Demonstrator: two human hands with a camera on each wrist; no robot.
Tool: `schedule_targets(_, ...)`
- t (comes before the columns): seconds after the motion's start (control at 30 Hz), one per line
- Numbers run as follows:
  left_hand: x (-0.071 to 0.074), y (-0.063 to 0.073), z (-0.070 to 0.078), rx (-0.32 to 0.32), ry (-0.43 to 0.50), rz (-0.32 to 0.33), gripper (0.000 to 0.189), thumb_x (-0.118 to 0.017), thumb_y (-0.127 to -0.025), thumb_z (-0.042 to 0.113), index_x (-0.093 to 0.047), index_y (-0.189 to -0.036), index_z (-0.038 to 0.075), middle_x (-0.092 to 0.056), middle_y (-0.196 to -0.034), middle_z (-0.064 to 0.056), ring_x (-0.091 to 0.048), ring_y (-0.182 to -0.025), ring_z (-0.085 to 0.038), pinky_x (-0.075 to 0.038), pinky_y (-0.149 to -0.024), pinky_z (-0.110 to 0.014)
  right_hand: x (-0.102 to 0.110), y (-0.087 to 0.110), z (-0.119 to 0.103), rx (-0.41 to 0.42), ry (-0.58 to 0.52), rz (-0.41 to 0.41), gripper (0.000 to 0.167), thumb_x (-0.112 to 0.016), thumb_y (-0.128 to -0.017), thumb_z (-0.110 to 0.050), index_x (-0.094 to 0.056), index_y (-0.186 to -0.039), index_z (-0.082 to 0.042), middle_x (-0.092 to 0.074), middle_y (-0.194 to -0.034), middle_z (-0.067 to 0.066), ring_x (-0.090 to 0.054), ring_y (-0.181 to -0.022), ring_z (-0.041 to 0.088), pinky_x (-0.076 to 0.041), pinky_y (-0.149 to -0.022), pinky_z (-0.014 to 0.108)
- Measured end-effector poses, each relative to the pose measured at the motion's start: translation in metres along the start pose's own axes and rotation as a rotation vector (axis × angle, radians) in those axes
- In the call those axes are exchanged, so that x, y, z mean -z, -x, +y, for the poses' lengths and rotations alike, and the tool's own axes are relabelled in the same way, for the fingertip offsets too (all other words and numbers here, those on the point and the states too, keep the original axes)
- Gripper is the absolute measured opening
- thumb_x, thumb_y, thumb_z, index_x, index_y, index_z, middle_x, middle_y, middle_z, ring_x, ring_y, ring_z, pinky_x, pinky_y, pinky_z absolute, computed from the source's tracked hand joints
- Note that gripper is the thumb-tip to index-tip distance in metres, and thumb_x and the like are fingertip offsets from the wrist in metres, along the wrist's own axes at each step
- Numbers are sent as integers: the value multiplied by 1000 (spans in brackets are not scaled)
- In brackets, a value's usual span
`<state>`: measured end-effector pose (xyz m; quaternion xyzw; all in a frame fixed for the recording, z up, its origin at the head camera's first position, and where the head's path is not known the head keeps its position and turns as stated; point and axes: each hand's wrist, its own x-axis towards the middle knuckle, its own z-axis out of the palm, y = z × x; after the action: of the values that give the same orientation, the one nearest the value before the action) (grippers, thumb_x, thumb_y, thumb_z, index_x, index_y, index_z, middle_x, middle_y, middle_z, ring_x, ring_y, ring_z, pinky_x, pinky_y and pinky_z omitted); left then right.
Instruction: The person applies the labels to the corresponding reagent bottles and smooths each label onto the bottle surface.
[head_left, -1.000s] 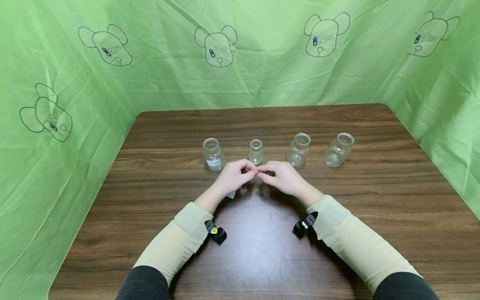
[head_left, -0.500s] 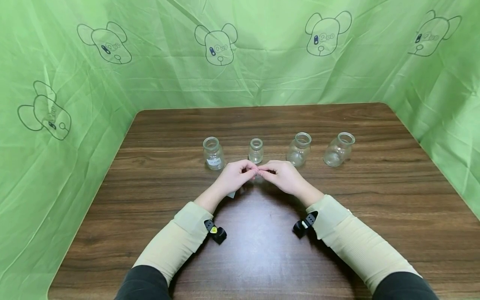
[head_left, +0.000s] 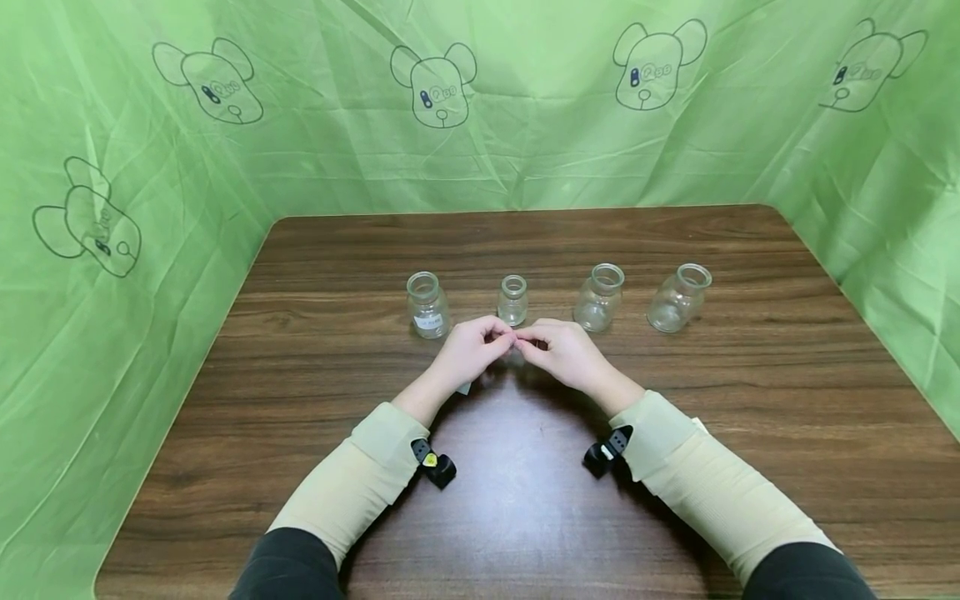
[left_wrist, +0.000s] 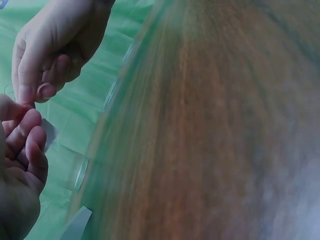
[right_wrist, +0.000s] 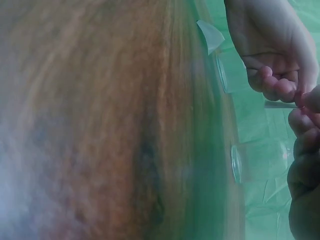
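Note:
My left hand and right hand meet fingertip to fingertip just above the middle of the brown wooden table. Together they pinch a small thin clear strip, which hangs as a pale flap below the fingers in the left wrist view. Both hands have their fingers curled. Right behind them stands a row of open glass bottles: one with a white label, a smaller one, and two wider ones. The small bottle is the nearest to my fingertips.
A white paper scrap lies on the table under my left hand. A green sheet with bear drawings walls the table at the back and both sides. Bare wood lies near the front edge.

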<state>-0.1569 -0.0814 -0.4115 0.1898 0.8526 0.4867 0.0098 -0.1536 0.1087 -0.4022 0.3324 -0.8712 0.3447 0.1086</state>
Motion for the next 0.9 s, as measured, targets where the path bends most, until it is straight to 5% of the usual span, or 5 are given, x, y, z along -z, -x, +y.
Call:
schedule_targets(0.3,1,1,2,-35,-3,-32,13,-57,-94,22,-64,-92,12,-62,-73,4,-52,-57,-9,-44,-53,-25,2,-1,-1,-12,-13,11,15,-65,-87,-13,-74,-99,-8,-67,-80,-1,-54,-67,9,-46,-61,29)
schedule_targets(0.6,-3,1,-1,-120,-45,38,6,-59,-89,15,-63,-88,10,-60,-74,4,-52,-67,-7,-44,-61,-23,2,-1,-3,-79,-81,13,13,-65,-86,-12,-73,-95,-7,-68,-82,2,-57,-71,12,-49,-65,33)
schedule_targets(0.9,-3,1,-3,-39,-11,74,8,-64,-88,20,-67,-87,12,-66,-78,5,-58,-70,-6,-47,-65,-24,3,-1,-5,-79,-98,-20,15,-67,-86,-14,-73,-99,-8,-69,-86,0,-60,-76,10,-49,-69,31)
